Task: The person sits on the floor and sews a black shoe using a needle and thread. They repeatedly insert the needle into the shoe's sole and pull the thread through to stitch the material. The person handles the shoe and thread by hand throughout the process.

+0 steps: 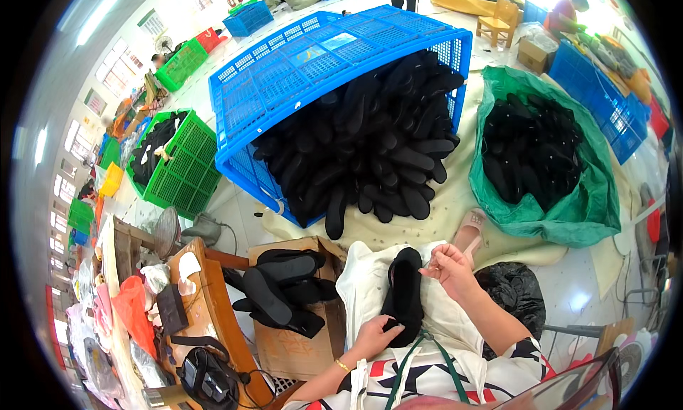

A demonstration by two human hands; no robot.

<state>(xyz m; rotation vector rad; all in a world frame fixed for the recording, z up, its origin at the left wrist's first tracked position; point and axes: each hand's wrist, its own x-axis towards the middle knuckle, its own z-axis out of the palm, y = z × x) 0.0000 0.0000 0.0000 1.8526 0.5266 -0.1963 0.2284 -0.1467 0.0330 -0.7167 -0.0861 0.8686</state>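
A black fabric shoe (404,285) lies lengthwise on the white cloth (359,275) over my lap, its opening facing up. My left hand (374,340) grips the near end of the shoe, thumb laid across its edge. Just right of the shoe's far half, my right hand (451,272) is raised with thumb and fingertips pinched together; whatever is between them is too small to make out. To the left, several black shoes (274,296) are piled on a cardboard box (292,349), some showing their soles.
A tipped blue crate (284,90) spills many black shoes (384,146) ahead. Right of it stands a green sack (605,203) of black pieces. A wooden table (213,303) with a black bag (206,374) is at left; a black plastic bag (512,296) sits by my right arm.
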